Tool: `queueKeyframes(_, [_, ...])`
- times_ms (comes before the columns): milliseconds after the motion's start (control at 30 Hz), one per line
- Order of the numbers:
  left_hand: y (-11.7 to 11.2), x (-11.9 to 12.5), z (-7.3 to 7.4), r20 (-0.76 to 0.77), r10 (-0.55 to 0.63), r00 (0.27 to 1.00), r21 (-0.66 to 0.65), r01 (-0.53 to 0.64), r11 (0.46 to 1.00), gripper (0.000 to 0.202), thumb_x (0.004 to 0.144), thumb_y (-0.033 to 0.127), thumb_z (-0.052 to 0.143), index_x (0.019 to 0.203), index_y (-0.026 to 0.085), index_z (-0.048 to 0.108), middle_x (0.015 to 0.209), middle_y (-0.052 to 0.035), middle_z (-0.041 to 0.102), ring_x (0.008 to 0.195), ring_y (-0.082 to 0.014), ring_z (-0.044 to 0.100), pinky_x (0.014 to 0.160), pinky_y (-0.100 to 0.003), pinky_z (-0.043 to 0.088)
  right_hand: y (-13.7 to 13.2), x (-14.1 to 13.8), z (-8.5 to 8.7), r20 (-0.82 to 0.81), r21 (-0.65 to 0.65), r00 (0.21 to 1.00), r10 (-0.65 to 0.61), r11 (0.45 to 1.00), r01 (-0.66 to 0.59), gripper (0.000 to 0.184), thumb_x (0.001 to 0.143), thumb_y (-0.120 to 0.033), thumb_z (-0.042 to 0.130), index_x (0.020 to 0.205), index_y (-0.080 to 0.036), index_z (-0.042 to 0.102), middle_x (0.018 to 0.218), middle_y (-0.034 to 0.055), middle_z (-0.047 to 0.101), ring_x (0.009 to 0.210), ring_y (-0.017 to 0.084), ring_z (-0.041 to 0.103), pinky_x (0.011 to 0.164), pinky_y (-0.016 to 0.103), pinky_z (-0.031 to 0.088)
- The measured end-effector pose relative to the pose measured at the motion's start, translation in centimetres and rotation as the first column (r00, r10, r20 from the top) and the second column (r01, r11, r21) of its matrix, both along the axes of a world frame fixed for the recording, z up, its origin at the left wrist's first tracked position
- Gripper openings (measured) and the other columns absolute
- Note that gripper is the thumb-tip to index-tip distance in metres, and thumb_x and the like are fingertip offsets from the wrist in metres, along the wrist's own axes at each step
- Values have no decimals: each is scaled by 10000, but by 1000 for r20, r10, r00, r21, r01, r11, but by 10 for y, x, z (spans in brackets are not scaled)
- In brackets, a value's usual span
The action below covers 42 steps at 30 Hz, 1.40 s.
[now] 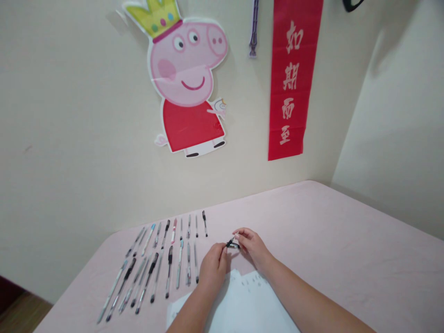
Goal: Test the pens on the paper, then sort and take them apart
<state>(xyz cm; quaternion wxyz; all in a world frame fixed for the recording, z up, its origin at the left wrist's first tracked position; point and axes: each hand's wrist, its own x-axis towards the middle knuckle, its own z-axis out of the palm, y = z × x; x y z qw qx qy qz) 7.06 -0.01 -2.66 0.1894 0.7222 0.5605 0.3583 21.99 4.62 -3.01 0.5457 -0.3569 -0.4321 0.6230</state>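
Note:
In the head view, my left hand [214, 266] is closed round a pen, whose black grip [229, 243] and tip stick out past the fingertips towards the upper right. My right hand [255, 247] meets it from the right, thumb and forefinger pinched at the pen's tip. Just below the tip, a dark, partly clear piece like a pen cap [235, 246] spans the gap between the hands; which hand holds it is unclear. Under my forearms lie white paper sheets [255, 305] with small dark marks near the upper edge.
Left of my hands, several pens lie in two rows, among them a black-capped pen [169, 270], a pink-and-white pen [174, 230] and a blue-ended pen [179, 263]. A pink cloth [347, 259] covers the table, which meets the wall [86, 138] behind.

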Motion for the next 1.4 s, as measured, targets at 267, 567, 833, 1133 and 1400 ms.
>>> queueKeyframes(267, [1,1,1,77,17,997,14,-19,1000,308,895,338,345,935,185,609,905,-79,650,861,-208,593,781,-347,457,5,2,-4,-19,-10,994,-104,995,104,288,638,-382,680,829,-171,631,667,-18,575,461,62,437,393,177,314])
queueKeyframes(567, [1,3,4,146,-59,987,23,56,998,298,893,326,362,944,182,618,890,-78,636,853,-201,584,784,-352,451,-2,-2,2,22,-3,1000,-4,1000,4,264,613,-349,694,800,-172,638,548,-51,507,439,71,418,404,193,323])
queueKeyframes(833, [2,1,0,92,-63,994,21,61,998,262,891,293,367,924,183,602,865,-65,612,830,-190,569,764,-331,439,1,-1,-2,-7,-7,1000,5,1000,-5,287,599,-413,746,689,-170,624,514,-56,486,438,71,396,408,199,301])
queueKeyframes(1133, [4,-2,-2,-37,10,999,18,-9,1000,198,846,252,411,883,181,592,834,-50,598,734,-169,558,682,-296,428,24,24,-2,-185,-100,955,-232,971,216,306,522,-376,801,657,-166,623,555,-41,518,454,60,412,410,192,302])
queueKeyframes(1400, [5,-3,-3,2,4,1000,29,-5,1000,202,835,253,430,888,180,611,856,-61,604,778,-185,573,716,-316,452,39,54,-2,-197,-96,926,-321,947,308,306,536,-410,767,678,-194,603,570,-23,523,451,85,402,386,227,314])
